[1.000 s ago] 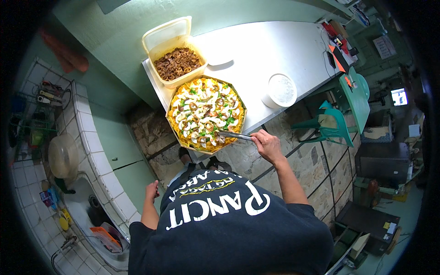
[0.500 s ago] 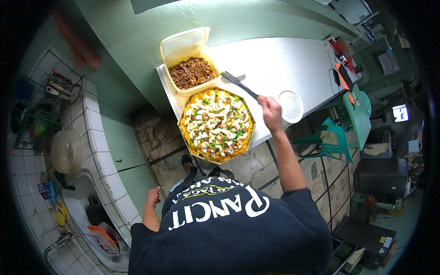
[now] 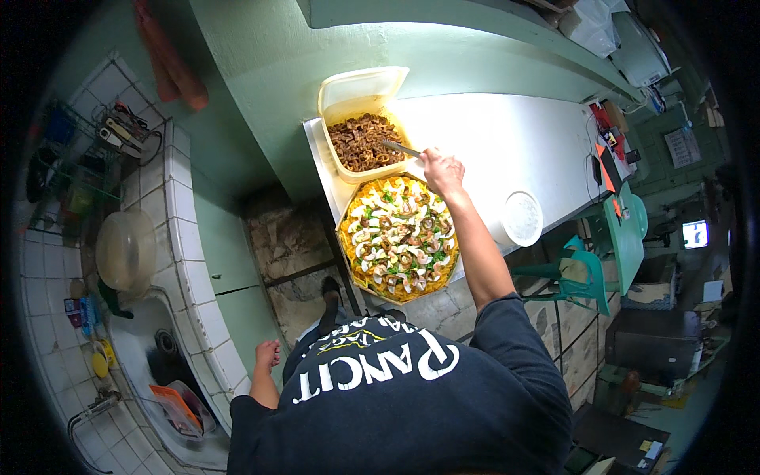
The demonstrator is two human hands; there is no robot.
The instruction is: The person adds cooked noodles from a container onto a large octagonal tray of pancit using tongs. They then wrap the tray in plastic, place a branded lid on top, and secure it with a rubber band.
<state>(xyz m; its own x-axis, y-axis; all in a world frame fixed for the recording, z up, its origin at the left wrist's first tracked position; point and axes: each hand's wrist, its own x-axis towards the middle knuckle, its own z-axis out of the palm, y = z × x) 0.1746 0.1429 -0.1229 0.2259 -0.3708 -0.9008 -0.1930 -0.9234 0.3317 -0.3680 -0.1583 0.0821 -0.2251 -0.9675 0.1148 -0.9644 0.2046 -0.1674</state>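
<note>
My right hand (image 3: 443,170) grips a pair of dark tongs (image 3: 405,149). Their tips reach over the brown chopped pieces and rings (image 3: 362,142), which look like cooked squid, inside a yellowish plastic container (image 3: 372,175) with its lid (image 3: 356,89) propped up behind. Below my right hand lies an octagonal tray (image 3: 400,302) heaped with yellow noodles (image 3: 360,265), topped with white egg-like slices, green bits and brown rings. Whether the tongs pinch a piece is too small to tell. Down by my left side, my left hand (image 3: 268,353) is curled closed, with nothing visible in it.
Both containers stand at the left end of a white table (image 3: 491,134) against a green wall. A round white tub (image 3: 522,219) sits right of my forearm. Left is a tiled counter with a sink (image 3: 146,348) and a translucent basin (image 3: 125,249). A green chair (image 3: 582,273) stands right.
My right hand has swung the tongs left and away from me, from above the table to over the brown pieces. The view has shifted slightly. My left hand stays low at my side.
</note>
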